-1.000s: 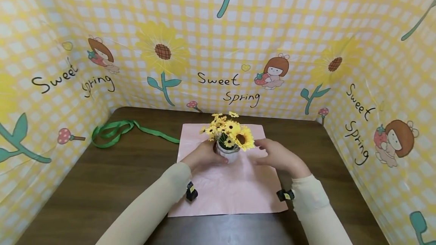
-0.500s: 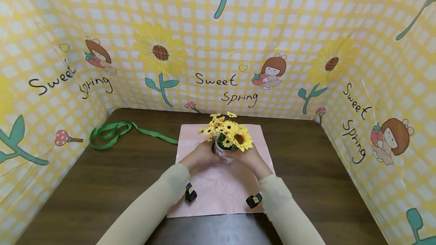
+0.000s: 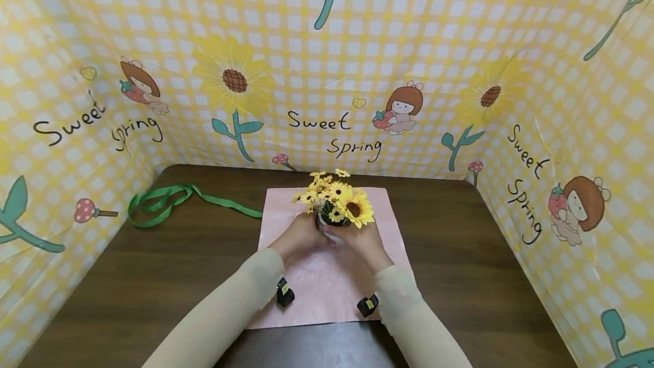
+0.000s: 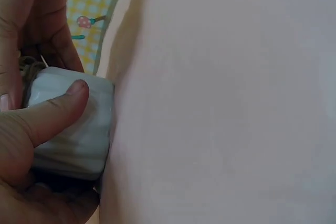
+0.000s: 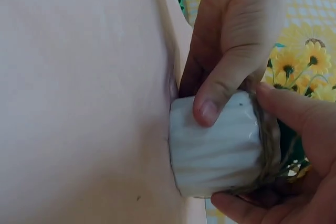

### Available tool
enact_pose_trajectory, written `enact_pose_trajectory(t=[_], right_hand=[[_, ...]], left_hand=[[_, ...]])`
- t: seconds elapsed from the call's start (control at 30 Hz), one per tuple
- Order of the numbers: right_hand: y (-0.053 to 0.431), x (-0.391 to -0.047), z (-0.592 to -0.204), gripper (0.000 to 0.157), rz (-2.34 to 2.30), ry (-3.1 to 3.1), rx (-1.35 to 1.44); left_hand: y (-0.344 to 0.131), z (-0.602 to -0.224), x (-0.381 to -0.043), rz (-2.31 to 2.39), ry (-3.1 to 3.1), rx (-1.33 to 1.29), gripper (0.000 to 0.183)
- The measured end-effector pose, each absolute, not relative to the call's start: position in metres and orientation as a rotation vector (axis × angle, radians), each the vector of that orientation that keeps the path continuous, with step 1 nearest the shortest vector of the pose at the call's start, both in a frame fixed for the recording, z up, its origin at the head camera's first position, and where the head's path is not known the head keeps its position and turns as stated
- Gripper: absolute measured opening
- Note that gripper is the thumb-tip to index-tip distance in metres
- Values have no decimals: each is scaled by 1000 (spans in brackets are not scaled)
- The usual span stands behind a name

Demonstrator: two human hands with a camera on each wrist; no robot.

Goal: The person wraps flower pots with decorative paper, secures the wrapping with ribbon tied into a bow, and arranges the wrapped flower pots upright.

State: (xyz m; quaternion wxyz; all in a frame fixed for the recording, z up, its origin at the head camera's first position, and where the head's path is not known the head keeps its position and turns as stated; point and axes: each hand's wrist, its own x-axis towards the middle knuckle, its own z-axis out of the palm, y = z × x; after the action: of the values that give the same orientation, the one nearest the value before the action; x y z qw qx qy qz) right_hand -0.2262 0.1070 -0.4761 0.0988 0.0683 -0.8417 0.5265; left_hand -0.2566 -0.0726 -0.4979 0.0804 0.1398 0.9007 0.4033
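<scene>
A ridged white flowerpot [image 5: 215, 153] stands with its base right at the pink paper sheet [image 3: 339, 291]. Brown twine [image 5: 270, 135] circles its rim, and yellow artificial sunflowers [image 3: 334, 197] fill it. My left hand [image 3: 301, 235] grips the pot from the left, its thumb [image 4: 60, 111] laid across the white wall low down. From the other side, my right hand [image 3: 360, 240] holds the pot higher, with its thumb [image 5: 286, 103] at the twine and fingers curled beneath the rim in the right wrist view. The two hands mostly cover the pot in the head view.
A loosely looped green ribbon [image 3: 163, 195] lies on the dark wooden table [image 3: 455, 254] at the left, its tail reaching the paper's edge. A yellow checked cloth [image 3: 286, 61] walls the table at the back and both sides. Small black wrist cameras [image 3: 368, 304] hang under the sleeves.
My right hand has moved left from beside the flowers and now grips the pot. The left hand has kept its hold. The whole scene has shifted slightly left in the head view.
</scene>
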Motion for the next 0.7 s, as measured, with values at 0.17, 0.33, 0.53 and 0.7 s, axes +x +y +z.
enact_pose_trajectory(t=[0.17, 0.33, 0.53, 0.7], right_hand=[[111, -229, -479, 89, 1463, -2517, 227], [118, -231, -476, 89, 1498, -2619, 183], [140, -237, -477, 106, 1833, -2704, -65], [159, -238, -481, 124, 1965, -2734, -224]], left_hand=[[-69, -492, -261, 1134, 2714, 458, 75], [-65, -486, -266, 1237, 2603, 357, 87], [-57, -483, -279, 1252, 2593, 461, 99], [-48, -486, -285, 1196, 2621, 561, 102]])
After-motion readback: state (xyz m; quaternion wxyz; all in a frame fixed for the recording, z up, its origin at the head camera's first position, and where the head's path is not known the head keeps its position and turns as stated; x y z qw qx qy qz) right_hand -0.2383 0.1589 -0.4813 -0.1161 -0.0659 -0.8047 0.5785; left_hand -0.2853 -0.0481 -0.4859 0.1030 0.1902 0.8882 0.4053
